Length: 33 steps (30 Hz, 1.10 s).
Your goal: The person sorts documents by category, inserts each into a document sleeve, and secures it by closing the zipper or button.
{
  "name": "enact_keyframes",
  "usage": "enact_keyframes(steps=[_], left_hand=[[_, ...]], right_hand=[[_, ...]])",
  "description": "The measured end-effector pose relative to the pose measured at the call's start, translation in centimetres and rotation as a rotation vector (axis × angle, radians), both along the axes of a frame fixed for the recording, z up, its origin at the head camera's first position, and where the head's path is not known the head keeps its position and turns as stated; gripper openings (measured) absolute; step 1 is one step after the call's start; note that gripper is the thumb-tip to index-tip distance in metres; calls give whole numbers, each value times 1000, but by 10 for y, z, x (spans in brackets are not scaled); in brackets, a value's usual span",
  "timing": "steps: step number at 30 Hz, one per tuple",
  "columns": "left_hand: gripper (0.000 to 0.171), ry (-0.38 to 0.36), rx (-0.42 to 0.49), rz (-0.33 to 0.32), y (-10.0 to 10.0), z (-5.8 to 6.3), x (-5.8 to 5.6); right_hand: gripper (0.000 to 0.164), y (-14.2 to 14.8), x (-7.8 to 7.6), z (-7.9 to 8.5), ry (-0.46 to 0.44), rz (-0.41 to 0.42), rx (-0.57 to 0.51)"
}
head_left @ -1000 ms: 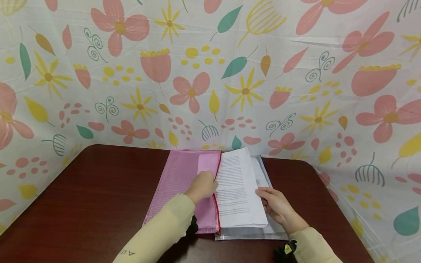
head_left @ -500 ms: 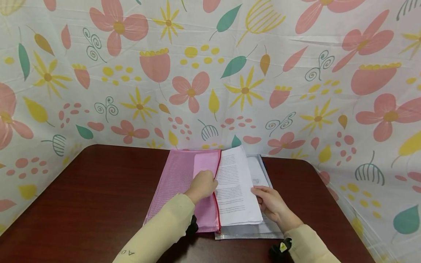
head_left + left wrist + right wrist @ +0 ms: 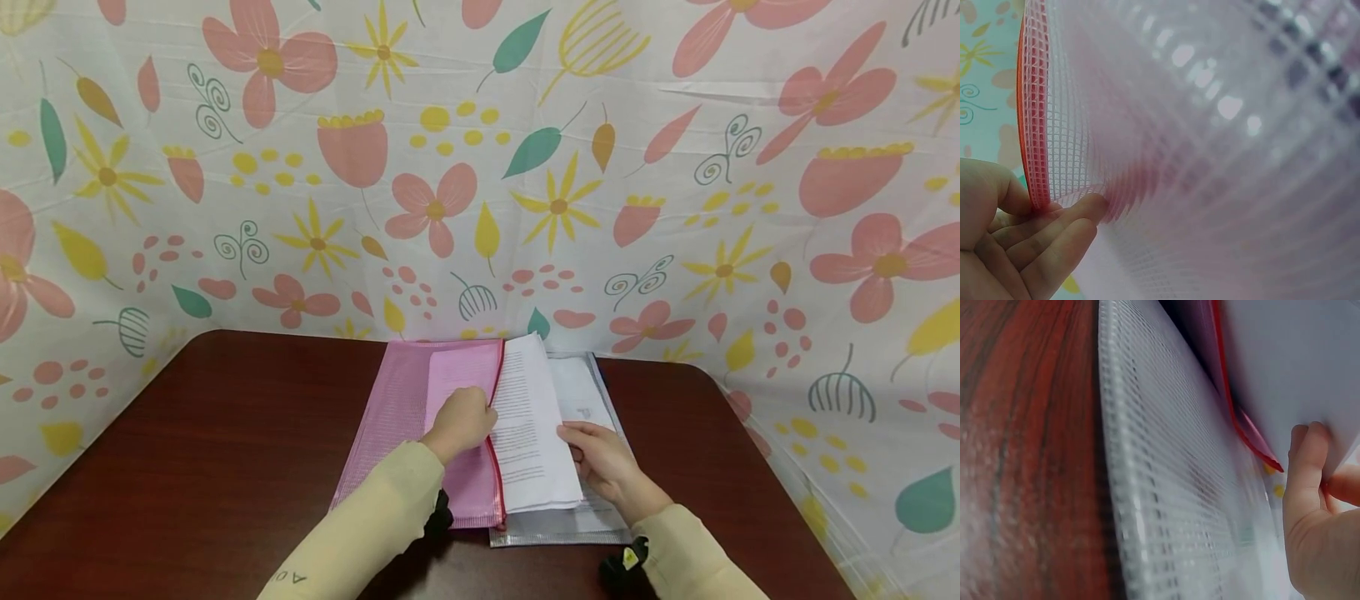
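A pink mesh zipper pouch (image 3: 390, 400) with a red zipper edge lies left of centre in the head view. My left hand (image 3: 462, 423) pinches its open edge; the left wrist view shows thumb and fingers on the mesh (image 3: 1069, 144) beside the zipper. A stack of printed paper sheets (image 3: 534, 450) sits partly inside the pouch, its left part showing through the pink mesh. My right hand (image 3: 606, 467) pinches the right edge of the sheets, thumb on top. In the right wrist view, fingers (image 3: 1310, 456) press against the paper's underside (image 3: 1285, 362).
Under the sheets, to the right, lies a clear grey mesh pouch (image 3: 558, 529) with paper in it. Both pouches rest on a dark brown table (image 3: 187, 458). A floral-patterned sheet (image 3: 450, 167) hangs behind the table's back edge.
My right hand has moved left with the paper sheets, which have slid farther into the pink pouch. More of the grey pouch shows. The left hand stays at the pouch's edge.
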<state>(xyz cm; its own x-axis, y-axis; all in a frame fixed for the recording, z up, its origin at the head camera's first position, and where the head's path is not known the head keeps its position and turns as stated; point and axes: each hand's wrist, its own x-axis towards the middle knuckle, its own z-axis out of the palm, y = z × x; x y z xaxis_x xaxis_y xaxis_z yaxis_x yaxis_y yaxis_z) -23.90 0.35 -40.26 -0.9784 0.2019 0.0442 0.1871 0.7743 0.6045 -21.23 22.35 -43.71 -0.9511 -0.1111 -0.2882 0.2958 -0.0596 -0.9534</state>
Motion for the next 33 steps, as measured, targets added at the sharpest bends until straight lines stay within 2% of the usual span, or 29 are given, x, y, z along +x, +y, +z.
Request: enact_keyframes(steps=[12, 23, 28, 33], left_hand=[[44, 30, 17, -6, -1, 1, 2], [44, 56, 24, -8, -1, 0, 1], [44, 44, 31, -17, -1, 1, 0], [42, 27, 26, -11, -2, 2, 0]], right_hand=[[52, -5, -1, 0, -17, 38, -2], [48, -17, -3, 0, -42, 1, -28], [48, -25, -2, -2, -29, -3, -7], [45, -28, -2, -2, -30, -39, 31]])
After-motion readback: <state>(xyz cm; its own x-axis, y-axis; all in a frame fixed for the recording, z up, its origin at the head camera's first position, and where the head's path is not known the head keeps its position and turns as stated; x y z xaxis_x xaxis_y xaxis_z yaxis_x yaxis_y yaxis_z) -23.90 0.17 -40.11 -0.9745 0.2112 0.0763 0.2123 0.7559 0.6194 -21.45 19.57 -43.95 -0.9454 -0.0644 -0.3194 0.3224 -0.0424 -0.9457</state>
